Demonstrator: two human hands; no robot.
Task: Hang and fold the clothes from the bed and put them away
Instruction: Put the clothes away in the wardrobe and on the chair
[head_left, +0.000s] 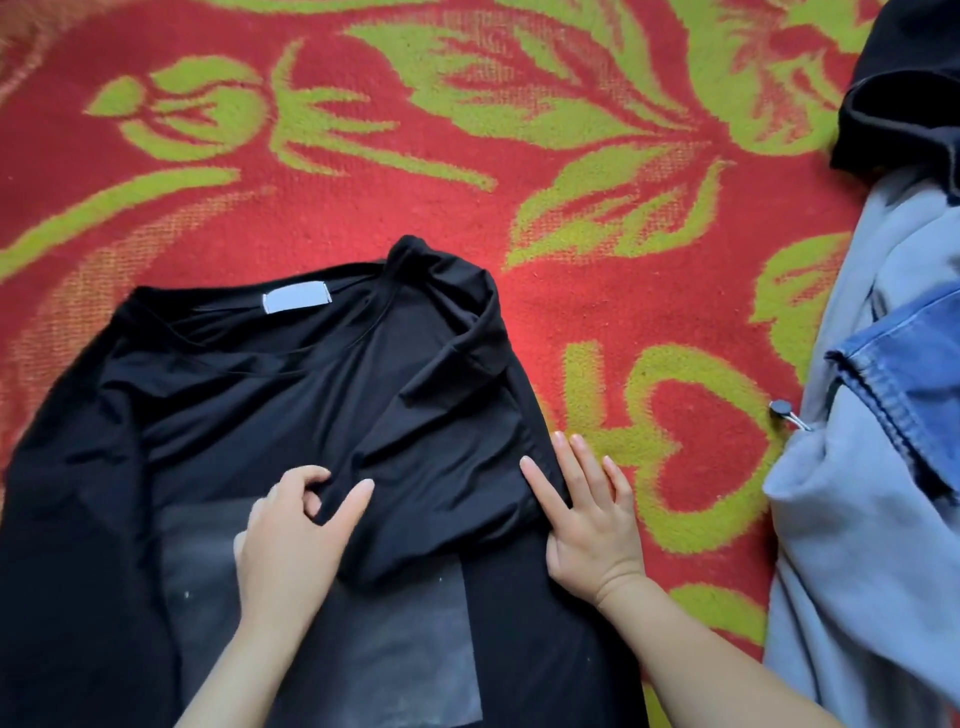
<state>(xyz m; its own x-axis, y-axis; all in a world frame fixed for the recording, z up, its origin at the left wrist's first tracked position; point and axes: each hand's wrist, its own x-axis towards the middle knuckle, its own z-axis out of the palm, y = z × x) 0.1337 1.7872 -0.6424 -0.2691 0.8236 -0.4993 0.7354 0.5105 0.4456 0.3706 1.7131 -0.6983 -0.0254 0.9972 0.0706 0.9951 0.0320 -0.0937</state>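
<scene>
A black long-sleeved shirt (218, 405) lies spread on the red and green bedcover (467, 156), neckline and white label (297, 301) facing away from me. Its right sleeve is folded inward across the chest. My left hand (296, 540) pinches a fold of that sleeve fabric between thumb and curled fingers, over a grey square print (395, 649). My right hand (587, 519) lies flat with straight fingers on the shirt's right edge, partly on the bedcover.
A pile of clothes sits at the right edge: a light blue hooded garment (857, 545) with a cord toggle (782, 408), a denim piece (909, 374) on it, and a black garment (904, 93) at the top right.
</scene>
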